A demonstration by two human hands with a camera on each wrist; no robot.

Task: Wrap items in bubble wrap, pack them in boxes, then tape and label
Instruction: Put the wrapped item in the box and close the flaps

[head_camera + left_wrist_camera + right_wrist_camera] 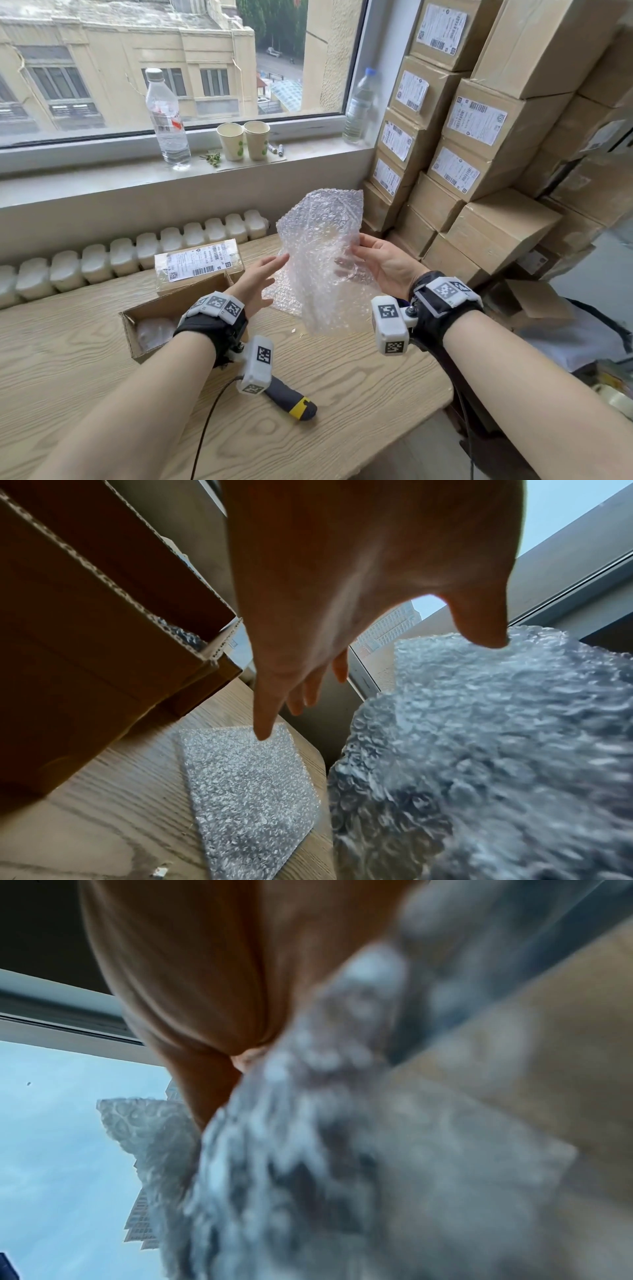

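Head view: the right hand point(383, 262) pinches a bubble wrap sheet point(325, 253) above the counter point(342, 394); the left hand point(255, 282), fingers straight, reaches toward the sheet. Left of it, an open box point(150, 320) holds a wrapped item, untaped; behind that box lies a labelled one point(198, 262). Labelled boxes point(479, 144) are stacked by the window.

Left wrist view: another sheet point(246, 791) lies flat on the counter.

Right wrist view: blurred wrap against the palm.
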